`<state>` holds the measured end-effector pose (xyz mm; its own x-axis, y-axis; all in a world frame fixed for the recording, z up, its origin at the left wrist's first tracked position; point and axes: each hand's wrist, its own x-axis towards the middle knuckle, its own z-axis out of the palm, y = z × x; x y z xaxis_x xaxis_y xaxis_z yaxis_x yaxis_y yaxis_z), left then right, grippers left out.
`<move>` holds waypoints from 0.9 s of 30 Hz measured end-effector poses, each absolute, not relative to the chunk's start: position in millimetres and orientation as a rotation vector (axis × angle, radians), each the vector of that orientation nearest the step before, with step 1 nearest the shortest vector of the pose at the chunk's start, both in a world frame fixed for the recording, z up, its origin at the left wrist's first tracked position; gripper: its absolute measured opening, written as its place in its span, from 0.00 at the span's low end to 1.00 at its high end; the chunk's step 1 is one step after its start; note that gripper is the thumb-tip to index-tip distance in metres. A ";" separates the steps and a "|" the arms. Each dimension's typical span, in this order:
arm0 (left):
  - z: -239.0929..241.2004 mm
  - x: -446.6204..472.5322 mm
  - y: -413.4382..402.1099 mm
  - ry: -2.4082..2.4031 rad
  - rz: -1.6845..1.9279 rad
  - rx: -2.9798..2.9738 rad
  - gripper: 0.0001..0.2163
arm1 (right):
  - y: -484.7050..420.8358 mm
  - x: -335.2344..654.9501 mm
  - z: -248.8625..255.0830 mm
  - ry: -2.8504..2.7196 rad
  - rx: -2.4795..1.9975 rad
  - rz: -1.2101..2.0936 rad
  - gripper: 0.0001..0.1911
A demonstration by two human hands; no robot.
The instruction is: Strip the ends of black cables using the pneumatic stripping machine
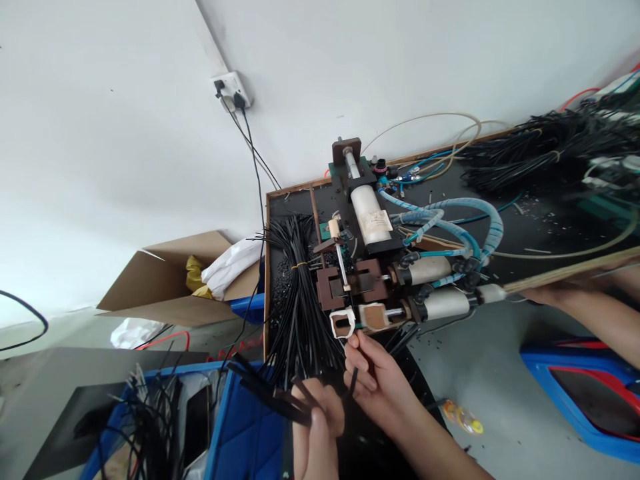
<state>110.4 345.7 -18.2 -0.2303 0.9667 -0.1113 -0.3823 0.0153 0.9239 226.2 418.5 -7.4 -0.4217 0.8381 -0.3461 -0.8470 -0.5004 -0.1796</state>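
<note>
My left hand is closed around a small bunch of flat black cable pieces that fan out to the left. My right hand pinches one black cable piece just below the white-framed jaw of a small pneumatic machine. A tied bundle of black cables lies on the black bench left of the machine. Both hands sit at the bench's near edge, close together.
Blue air hoses loop right of the machine. More black cable bundles lie far right. Another person's arm reaches in from the right. A cardboard box and blue bins stand left; a wall socket above.
</note>
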 end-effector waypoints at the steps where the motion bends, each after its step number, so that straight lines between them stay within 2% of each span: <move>1: -15.1 113.0 344.5 1.097 1.502 0.723 0.21 | 418.6 226.0 -7.0 0.016 -0.501 2.030 0.18; 5: 0.0 120.4 340.1 1.007 1.495 0.608 0.15 | 418.4 227.2 -5.8 -0.150 -0.660 1.945 0.22; 9: 9.4 118.6 339.4 0.973 1.413 0.501 0.19 | 415.3 237.8 -11.3 -0.619 -0.976 1.756 0.24; 11: 9.8 116.2 339.3 0.966 1.373 0.479 0.22 | 411.0 246.4 -16.9 -1.047 -1.183 1.678 0.20; 13: 7.5 114.3 338.8 0.960 1.345 0.487 0.23 | 404.4 255.1 -20.7 -1.469 -1.477 1.455 0.13; 15: 2.6 112.8 338.3 0.962 1.322 0.506 0.23 | 396.7 262.1 -18.4 -1.632 -1.739 1.095 0.04; 16: -0.5 112.1 338.2 0.963 1.308 0.522 0.22 | 393.0 264.7 -14.1 -1.622 -1.773 0.962 0.03; 17: -3.6 111.5 338.3 0.961 1.291 0.541 0.21 | 389.8 266.7 -7.9 -1.597 -1.718 0.914 0.06; 22: -9.1 111.2 340.6 0.921 1.214 0.631 0.14 | 387.2 264.8 25.4 -1.458 -0.936 1.386 0.15; 24: -5.2 112.7 341.1 0.934 1.231 0.612 0.13 | 391.0 257.6 25.3 -1.297 -0.787 1.554 0.18; 27: 0.0 116.1 340.2 0.922 1.342 0.595 0.15 | 395.9 242.8 12.0 -0.891 -0.684 1.724 0.16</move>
